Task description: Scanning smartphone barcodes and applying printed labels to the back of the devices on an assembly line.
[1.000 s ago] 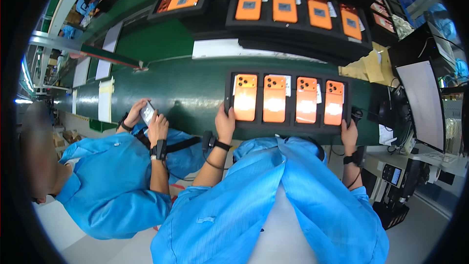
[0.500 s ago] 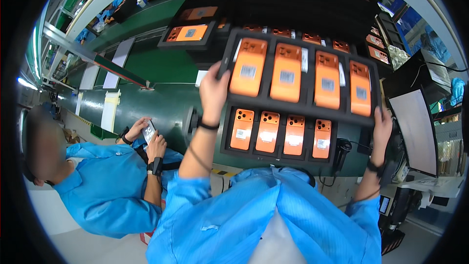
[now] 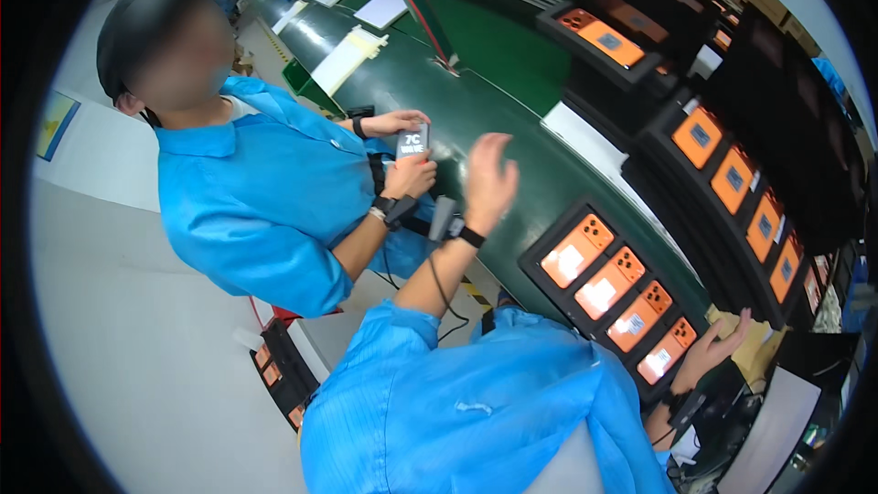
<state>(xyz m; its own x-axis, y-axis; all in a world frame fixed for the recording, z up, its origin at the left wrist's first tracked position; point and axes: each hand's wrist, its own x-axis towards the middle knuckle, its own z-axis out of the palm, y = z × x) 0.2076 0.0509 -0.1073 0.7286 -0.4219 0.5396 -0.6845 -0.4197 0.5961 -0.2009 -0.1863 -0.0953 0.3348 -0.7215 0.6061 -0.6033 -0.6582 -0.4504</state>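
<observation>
My left hand [image 3: 491,185] is raised over the green bench, its fingers apart and nothing in it, slightly blurred. By the right end of the near black tray [image 3: 551,240], my right hand [image 3: 715,351] is open with fingers stretched out; whether it touches the tray, I cannot tell. Several orange phones [image 3: 601,296] lie in that tray's slots, backs up, with white labels. Beyond it, another black tray [image 3: 684,185] with orange phones [image 3: 732,179] rests on a stack of dark trays, away from both hands.
To my left a co-worker in a blue smock [image 3: 247,210] holds a phone-sized grey item [image 3: 413,141] with both hands. A monitor [image 3: 773,430] stands at the lower right. A green-and-red post [image 3: 416,9] rises from the bench [image 3: 457,142]. More trayed phones [image 3: 615,42] are at the back.
Both hands have let go of the tray of phones they held up; it now sits on the stack. My left hand has moved away from it. The view has turned left.
</observation>
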